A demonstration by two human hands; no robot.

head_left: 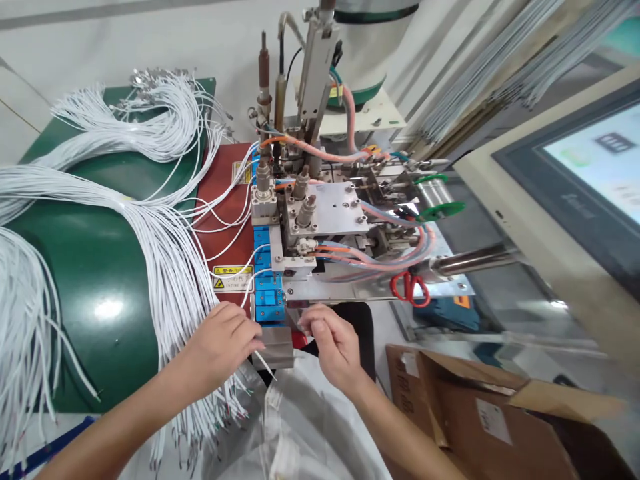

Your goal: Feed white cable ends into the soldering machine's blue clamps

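My left hand (pixel 223 343) is closed around a white cable (pixel 265 365), whose end sticks out below the fingers toward my lap. It is beside the front end of a row of blue clamp blocks (pixel 270 298) on the machine (pixel 327 210). On the other side of that row's end, my right hand (pixel 334 343) is closed with its fingers curled. Whatever it may hold is hidden. White cables run from the blue blocks to a large bundle of white cables (pixel 167 267) left of the machine.
A green table (pixel 115 347) carries more cable bundles. Red-handled scissors (pixel 410 289) lie on the machine's right side, near a wire spool with green flanges (pixel 440 199). A screen (pixel 590 160) leans in at right, above open cardboard boxes (pixel 480 413).
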